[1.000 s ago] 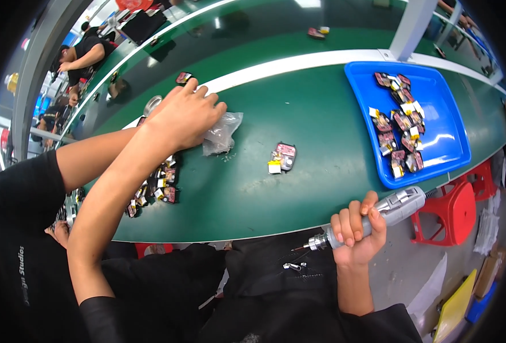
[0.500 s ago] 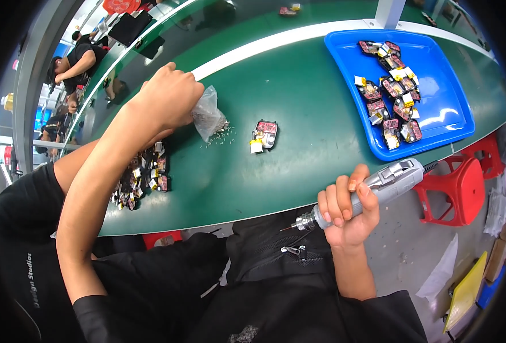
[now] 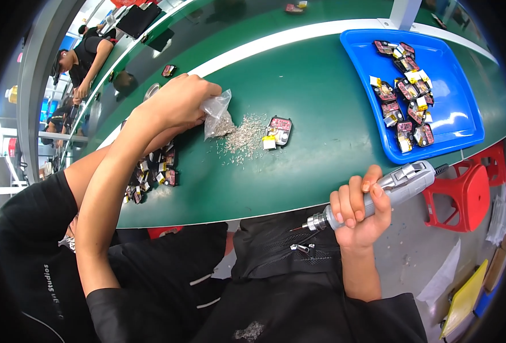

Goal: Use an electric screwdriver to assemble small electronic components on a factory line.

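Fingers of the left hand (image 3: 176, 106), upper left of centre, pinch shut on the limp, light plastic bag (image 3: 217, 117) above spilled screws (image 3: 244, 140), while the right hand (image 3: 359, 208) wraps tight around the rigid electric screwdriver (image 3: 387, 191).

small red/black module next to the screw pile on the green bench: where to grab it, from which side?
Grip the module across its two long edges, coming from above and from its right, probably. It lies flat, and its left side touches the spilled screws, with the clear bag held in the left hand beyond. The right side faces bare green bench. The right hand holds an electric screwdriver.
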Demonstrator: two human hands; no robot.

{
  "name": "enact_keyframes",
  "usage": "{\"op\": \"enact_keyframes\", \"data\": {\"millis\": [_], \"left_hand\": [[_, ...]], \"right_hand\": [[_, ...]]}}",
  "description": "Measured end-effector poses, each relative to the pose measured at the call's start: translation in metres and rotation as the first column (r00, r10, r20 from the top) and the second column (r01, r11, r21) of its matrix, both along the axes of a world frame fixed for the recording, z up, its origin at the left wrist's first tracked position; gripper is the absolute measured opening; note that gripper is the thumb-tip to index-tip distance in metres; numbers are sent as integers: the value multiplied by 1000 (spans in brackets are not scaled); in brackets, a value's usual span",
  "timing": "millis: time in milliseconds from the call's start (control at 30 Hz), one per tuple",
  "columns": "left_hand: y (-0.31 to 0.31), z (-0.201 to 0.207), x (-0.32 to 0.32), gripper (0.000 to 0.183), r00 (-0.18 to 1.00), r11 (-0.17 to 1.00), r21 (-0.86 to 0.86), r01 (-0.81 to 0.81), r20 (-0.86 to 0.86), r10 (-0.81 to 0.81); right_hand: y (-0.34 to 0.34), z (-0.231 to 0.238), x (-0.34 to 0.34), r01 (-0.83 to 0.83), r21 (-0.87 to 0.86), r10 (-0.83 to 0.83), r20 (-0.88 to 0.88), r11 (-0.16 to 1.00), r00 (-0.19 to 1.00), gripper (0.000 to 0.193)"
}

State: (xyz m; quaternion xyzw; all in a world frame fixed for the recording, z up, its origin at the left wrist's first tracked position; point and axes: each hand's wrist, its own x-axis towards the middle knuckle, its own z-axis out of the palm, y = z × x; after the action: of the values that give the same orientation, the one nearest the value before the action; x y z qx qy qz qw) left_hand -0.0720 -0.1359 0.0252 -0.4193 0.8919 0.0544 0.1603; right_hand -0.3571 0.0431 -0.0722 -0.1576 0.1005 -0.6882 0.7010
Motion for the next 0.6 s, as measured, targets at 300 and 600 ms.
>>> {"op": "enact_keyframes", "data": {"millis": [300, 600], "left_hand": [[-9, 6, -3, 13, 999, 999, 38, 12, 53, -14], [-6, 24, -1, 18, 987, 999, 0, -49, 153, 49]], "right_hand": [[1, 1, 0, -4, 3, 4, -18, 1000, 1000, 10], [2, 2, 5, 23, 29, -22, -34, 999, 999, 11]]}}
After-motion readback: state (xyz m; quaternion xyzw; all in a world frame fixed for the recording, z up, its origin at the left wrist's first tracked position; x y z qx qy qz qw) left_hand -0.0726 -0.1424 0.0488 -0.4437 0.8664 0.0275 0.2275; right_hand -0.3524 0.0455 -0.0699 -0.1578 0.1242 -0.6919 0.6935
